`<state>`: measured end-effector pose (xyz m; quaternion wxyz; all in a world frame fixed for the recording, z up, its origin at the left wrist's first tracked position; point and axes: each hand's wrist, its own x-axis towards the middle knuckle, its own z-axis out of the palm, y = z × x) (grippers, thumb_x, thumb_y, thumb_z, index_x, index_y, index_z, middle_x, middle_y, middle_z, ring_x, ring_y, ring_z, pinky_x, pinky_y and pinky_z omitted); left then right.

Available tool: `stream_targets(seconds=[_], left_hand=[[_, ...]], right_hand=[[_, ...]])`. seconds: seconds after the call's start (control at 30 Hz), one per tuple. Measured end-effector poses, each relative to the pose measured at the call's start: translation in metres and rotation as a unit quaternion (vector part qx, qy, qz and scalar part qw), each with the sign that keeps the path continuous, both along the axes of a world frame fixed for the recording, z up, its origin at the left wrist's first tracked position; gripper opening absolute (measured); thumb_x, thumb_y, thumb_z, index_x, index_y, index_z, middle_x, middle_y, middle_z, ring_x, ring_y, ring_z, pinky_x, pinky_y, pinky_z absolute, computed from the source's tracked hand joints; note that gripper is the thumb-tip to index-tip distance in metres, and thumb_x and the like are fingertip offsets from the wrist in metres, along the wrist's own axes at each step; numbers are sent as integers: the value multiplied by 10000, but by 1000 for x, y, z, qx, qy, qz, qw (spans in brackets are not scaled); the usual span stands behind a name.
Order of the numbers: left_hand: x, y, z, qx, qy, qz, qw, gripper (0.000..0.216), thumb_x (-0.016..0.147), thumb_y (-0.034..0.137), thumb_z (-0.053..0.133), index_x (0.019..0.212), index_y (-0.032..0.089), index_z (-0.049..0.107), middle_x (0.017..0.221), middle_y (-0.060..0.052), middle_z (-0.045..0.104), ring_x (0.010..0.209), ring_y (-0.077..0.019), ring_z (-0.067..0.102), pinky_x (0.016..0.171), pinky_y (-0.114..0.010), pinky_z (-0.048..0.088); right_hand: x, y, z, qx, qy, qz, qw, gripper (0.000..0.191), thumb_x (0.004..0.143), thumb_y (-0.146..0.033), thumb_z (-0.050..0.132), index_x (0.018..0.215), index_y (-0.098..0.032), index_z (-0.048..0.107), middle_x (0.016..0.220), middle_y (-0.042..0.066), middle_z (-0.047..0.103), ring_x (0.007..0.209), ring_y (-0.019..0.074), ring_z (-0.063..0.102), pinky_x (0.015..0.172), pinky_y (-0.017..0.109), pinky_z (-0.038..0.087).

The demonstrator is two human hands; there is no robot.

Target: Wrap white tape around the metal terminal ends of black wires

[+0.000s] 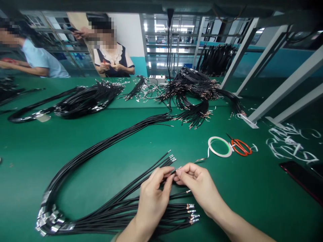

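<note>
My left hand (154,193) pinches a thin black cable (174,172) just behind its stripped, shiny end. My right hand (198,183) has its thumb and fingers closed at that same cable end, the fingertips of both hands nearly touching. A copper-coloured strip of tape (201,159) runs from behind my right fingers to a white tape roll (220,147); whether those fingers grip it is hidden. Under and beside my hands lie more black cables (108,215), several with silvery wrapped ends (193,215). Their bundle (59,178) curves round at the left, with silver foil bands at the bend.
Orange-handled scissors (241,147) lie beside the roll. White backing strips (287,143) and a dark phone (301,179) are at the right. Cable heaps (191,85) and grey metal posts (270,90) stand further back. Two people (114,60) work across the green table (121,168).
</note>
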<state>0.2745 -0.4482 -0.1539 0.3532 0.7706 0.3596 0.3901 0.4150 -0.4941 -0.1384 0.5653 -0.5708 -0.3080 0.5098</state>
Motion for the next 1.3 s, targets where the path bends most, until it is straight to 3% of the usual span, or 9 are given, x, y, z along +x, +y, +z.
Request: stream_targets(seconds=[0.53, 0.7, 0.83, 1.0, 1.3], left_hand=[[-1, -1, 6, 34, 14, -38, 999, 302, 854, 86, 519, 1069, 252, 652, 853, -37, 637, 760, -152, 618, 701, -242, 497], [0, 0, 6, 24, -2, -22, 999, 277, 855, 113, 525, 1064, 230, 665, 798, -41, 618, 718, -156, 601, 659, -254, 491], [1, 0, 5, -80, -30, 1, 996, 192, 852, 189, 551, 991, 204, 682, 792, -33, 600, 679, -149, 615, 612, -255, 510], [4, 1, 6, -248, -83, 12, 965, 177, 818, 272, 601, 936, 175, 691, 798, -30, 596, 649, -141, 647, 561, -230, 538], [8, 7, 15, -367, -141, 32, 919, 193, 710, 237, 706, 858, 114, 690, 623, -25, 668, 504, -99, 597, 518, -194, 520]], right_hand=[[-3, 1, 0, 17, 18, -15, 1000, 245, 733, -381, 713, 682, -154, 636, 677, 31, 680, 701, 174, 651, 700, 289, 525], [-2, 0, -1, 23, -10, -3, 1000, 217, 757, -359, 694, 746, -146, 654, 697, 32, 686, 695, 167, 654, 693, 278, 520], [0, 0, -4, 24, -25, 0, 999, 193, 766, -330, 690, 794, -139, 677, 692, 23, 688, 637, 137, 638, 647, 248, 517], [0, 0, -6, 8, -35, -7, 999, 193, 765, -325, 691, 778, -133, 689, 667, 19, 679, 555, 108, 607, 551, 210, 496], [-2, 1, -6, 13, -52, -4, 999, 215, 782, -336, 669, 755, -122, 666, 637, 17, 654, 517, 96, 576, 511, 205, 472]])
